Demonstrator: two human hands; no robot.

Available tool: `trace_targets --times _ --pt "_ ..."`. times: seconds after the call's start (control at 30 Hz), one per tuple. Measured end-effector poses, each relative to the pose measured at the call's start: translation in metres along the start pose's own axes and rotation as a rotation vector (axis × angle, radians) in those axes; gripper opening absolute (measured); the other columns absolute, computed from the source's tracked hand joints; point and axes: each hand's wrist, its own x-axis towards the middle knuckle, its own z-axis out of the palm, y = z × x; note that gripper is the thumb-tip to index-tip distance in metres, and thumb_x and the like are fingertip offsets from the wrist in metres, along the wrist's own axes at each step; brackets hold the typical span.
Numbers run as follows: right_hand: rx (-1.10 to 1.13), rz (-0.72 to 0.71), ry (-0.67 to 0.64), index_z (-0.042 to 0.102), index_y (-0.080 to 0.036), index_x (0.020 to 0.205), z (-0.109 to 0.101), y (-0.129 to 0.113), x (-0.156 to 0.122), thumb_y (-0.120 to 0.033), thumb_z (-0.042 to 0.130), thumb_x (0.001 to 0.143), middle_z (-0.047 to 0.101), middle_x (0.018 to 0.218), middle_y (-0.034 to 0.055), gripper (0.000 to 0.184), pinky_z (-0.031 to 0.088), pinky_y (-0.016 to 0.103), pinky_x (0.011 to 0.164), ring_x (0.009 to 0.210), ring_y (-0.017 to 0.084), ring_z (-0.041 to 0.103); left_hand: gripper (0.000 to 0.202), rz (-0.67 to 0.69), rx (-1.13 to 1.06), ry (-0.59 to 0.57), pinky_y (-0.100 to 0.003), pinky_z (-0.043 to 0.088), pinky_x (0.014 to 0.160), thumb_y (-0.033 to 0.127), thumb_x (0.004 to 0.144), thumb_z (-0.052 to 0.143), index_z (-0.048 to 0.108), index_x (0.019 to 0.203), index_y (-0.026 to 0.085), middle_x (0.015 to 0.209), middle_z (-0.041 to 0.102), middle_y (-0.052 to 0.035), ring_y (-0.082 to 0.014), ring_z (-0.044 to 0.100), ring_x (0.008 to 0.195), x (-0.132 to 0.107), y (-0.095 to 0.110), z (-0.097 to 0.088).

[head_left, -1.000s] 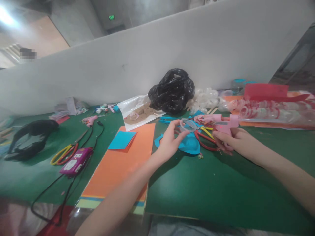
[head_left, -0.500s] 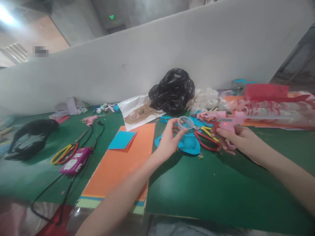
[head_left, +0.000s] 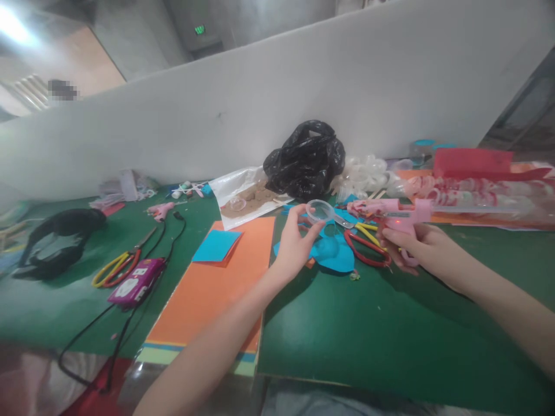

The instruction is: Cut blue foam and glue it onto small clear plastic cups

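Observation:
My left hand [head_left: 299, 240] pinches a clear round plastic cup [head_left: 319, 212] by its side between thumb and fingers. A pink hot glue gun [head_left: 401, 215] is gripped in my right hand [head_left: 410, 245], its nozzle pointing left toward the cup with a gap between them. A small light glows red on the gun's body. Below the cup lie pieces of blue paper [head_left: 336, 254]. Scissors with red and yellow handles [head_left: 366, 248] rest on the table between my two hands, their blades partly behind the nozzle.
Orange sheets [head_left: 217, 294] carry a folded blue paper [head_left: 215, 246]. Behind them are a black plastic bag [head_left: 306, 162] and a white bag of brown material [head_left: 243, 199]. On the left lie a second glue gun [head_left: 159, 211], more scissors [head_left: 115, 268] and a purple box [head_left: 137, 283] among cords.
My left hand has drawn the clear cup slightly left, widening the gap to the nozzle. The glue gun stays almost where it was.

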Motion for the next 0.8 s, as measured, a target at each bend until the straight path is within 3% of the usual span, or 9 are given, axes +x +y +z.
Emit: trace_targets --times 0.27,0.8 --pt "-0.079 0.026 0.038 0.054 -0.022 0.05 0.0023 -0.0056 -0.0016 -0.076 0.061 0.076 0.053 0.041 -0.0004 0.061 0.042 0.029 0.045 0.036 0.012 0.046 0.028 -0.006 0.017 -0.002 -0.033 0.049 0.085 0.027 0.092 0.066 0.05 0.115 0.023 0.126 0.061 -0.0078 -0.018 0.062 0.1 -0.0002 0.0022 -0.0008" --pt "-0.094 0.049 -0.003 0.055 -0.021 0.05 -0.001 0.0019 -0.0025 -0.074 0.059 0.08 0.055 0.045 0.0002 0.061 0.041 0.027 0.045 0.041 0.012 0.05 0.03 0.029 0.016 0.002 -0.033 0.048 0.085 0.027 0.091 0.066 0.052 0.117 0.021 0.127 0.062 -0.0091 -0.0181 0.062 0.101 0.0012 -0.0008 -0.0019"
